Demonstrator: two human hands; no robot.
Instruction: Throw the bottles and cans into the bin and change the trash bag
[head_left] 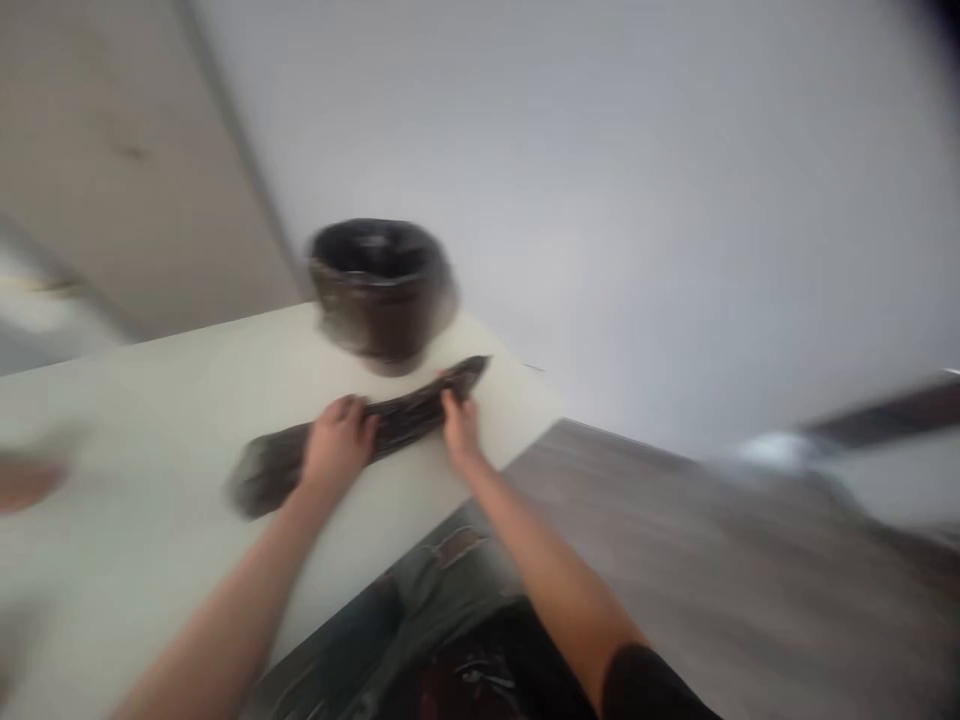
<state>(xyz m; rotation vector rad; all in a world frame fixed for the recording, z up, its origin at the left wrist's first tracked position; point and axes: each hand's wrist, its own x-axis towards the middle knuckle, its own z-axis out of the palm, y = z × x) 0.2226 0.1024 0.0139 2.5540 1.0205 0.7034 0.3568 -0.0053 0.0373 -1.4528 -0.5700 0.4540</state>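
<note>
A dark, shiny strip that looks like a folded black plastic bag lies slantwise across the white table. My left hand is closed over its middle. Near its narrow right end, my right hand grips it with the thumb on top. The left end of the bag is wider and smeared by motion. Just behind the bag stands a dark brown bin, with what looks like a black liner folded over its rim. Its inside is dark and its contents cannot be made out.
At the left edge, a blurred skin-coloured shape over the table may be another person's hand. A pale wall rises behind the table. The table's right corner ends above a grey floor. A blurred whitish object is at the right.
</note>
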